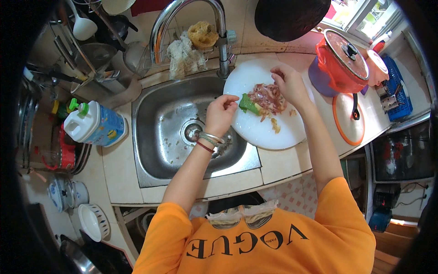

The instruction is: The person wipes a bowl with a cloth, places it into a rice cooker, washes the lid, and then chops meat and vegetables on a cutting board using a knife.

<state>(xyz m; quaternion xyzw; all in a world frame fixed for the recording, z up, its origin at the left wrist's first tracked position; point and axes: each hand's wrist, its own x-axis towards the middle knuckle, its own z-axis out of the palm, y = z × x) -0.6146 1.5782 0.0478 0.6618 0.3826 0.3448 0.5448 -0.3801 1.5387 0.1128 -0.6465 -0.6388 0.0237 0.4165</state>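
Note:
A round white cutting board (270,137) lies on the counter and overlaps the sink's right rim. On it sits a heap of sliced raw meat (268,97), with a green vegetable piece (248,104) at its left and small yellowish bits (275,126) below. My left hand (220,114), with bracelets at the wrist, hovers over the board's left edge beside the green piece, fingers curled. My right hand (289,84) is above the upper right of the meat, its thumb and fingers bent. Whether its fingertips hold a small bit cannot be told.
The steel sink (160,137) holds food scraps, and its faucet (223,51) stands behind. A detergent jug (97,125) is left of it. A lidded pot (338,65) and an orange-rimmed lid (345,120) are at the right. Utensils crowd the back left.

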